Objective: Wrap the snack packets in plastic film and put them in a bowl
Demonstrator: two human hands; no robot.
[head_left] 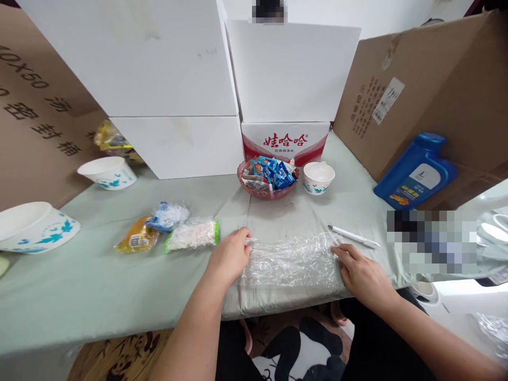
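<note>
A crumpled sheet of clear plastic film (293,262) lies spread near the front edge of the table. My left hand (230,254) is closed on its left edge, thumb and fingers pinching it. At the opposite edge my right hand (363,272) grips the film between thumb and fingers. Just behind the right hand lies a white pen (353,236). Left of my left hand are a green-ended wrapped packet (192,235), an orange-yellow packet (137,236) and a blue and clear packet (169,216).
A pink glass bowl (268,193) of small sachets stands before white boxes (293,74). Paper bowls (319,182) stand beside it and at the left. A blue bottle (420,174) leans by a cardboard box (400,90) at the right. The cloth-covered table's front edge runs below my hands.
</note>
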